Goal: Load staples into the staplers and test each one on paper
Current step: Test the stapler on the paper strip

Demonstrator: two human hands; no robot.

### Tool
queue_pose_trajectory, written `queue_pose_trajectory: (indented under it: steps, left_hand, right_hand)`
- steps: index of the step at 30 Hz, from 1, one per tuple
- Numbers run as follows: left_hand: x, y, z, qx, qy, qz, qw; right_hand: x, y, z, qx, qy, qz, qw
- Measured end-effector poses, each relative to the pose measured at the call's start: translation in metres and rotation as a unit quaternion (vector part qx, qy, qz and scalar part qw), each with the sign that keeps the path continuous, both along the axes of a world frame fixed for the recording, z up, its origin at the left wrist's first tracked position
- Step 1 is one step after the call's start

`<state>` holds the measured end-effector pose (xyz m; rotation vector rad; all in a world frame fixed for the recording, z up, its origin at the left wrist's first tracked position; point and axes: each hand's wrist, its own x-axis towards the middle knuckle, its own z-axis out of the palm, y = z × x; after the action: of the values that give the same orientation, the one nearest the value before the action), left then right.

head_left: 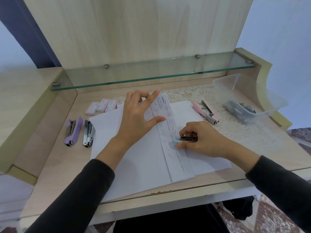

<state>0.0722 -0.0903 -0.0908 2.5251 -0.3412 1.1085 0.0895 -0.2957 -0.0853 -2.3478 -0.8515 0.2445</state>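
Pale wooden surface point(50, 165): your right hand point(202, 140) has its fingers point(182, 132) closed around the small blue-tipped metal stapler point(187, 139), lying left-right, nose on the folded printed paper strip point(168, 132). Your left hand point(136, 118), fingers spread open, pins that strip just left of it.

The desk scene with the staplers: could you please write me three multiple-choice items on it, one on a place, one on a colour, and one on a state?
1. Where does the purple stapler lie?
A. Left of the white paper sheets, beside a silver stapler
B. Inside the clear plastic container
C. On the glass shelf

2. What colour is the stapler on the lace mat to the right of the paper?
A. Green
B. Pink
C. Black

3. What is the right hand doing?
A. Resting empty on the desk
B. Lifting a staple box
C. Pressing a small stapler onto the folded paper strip

Answers:
1 A: it lies on the wood left of the sheets, next to the silver one.
2 B: its body is pale pink.
3 C: its fingers close over the stapler at the strip's edge, while the left hand steadies the strip.
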Motion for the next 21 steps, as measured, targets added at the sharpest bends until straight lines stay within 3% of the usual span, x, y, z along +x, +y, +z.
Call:
queue_pose_trajectory:
  steps: [21]
  left_hand:
    - [0.0002,0.0020,0.0095,-0.030,-0.006,0.008,1.000]
  right_hand:
    - [-0.0019,0.0050,-0.0001,0.014,0.018,0.003,1.000]
